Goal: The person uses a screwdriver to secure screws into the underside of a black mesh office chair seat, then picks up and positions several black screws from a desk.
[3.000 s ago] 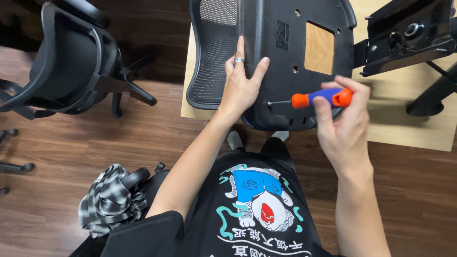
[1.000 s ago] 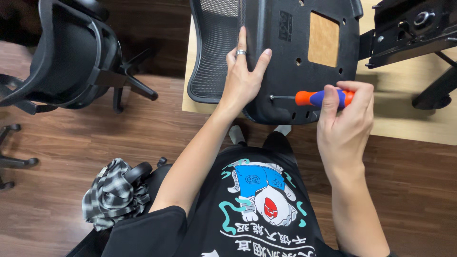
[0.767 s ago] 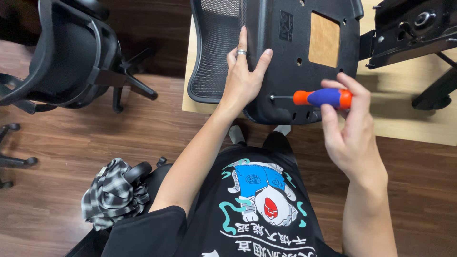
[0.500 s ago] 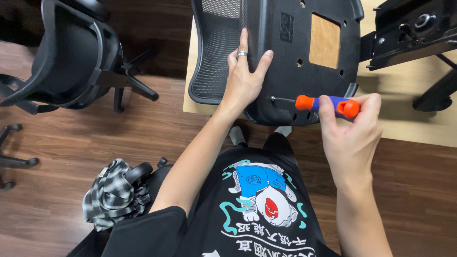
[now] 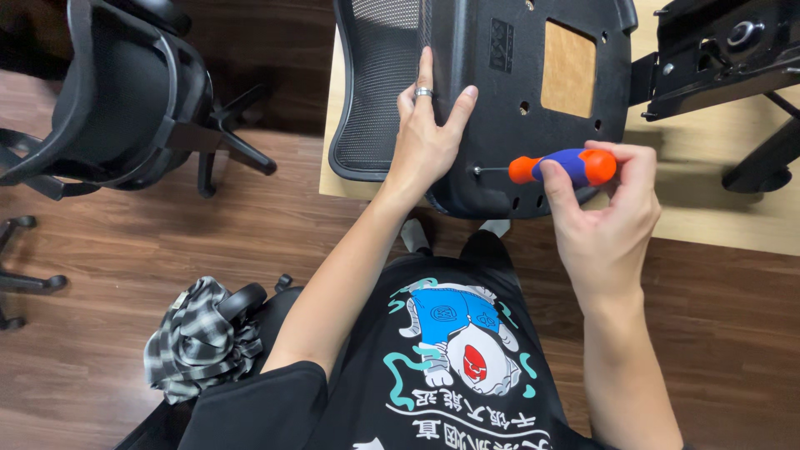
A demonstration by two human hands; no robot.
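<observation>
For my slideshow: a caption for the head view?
Left hand steadies a chair seat; right hand holds a screwdriver.

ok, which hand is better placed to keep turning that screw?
Right. The right hand already grips the screwdriver, its tip against the black seat base. The left hand lies flat on the base, probably bracing it.

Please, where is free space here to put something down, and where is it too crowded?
Bare wood floor lies between the assembled chair and the cardboard sheet. The sheet is bare right of the seat pan, below the metal mechanism. It is crowded where the left hand presses on the pan and the right hand holds the screwdriver.
</observation>
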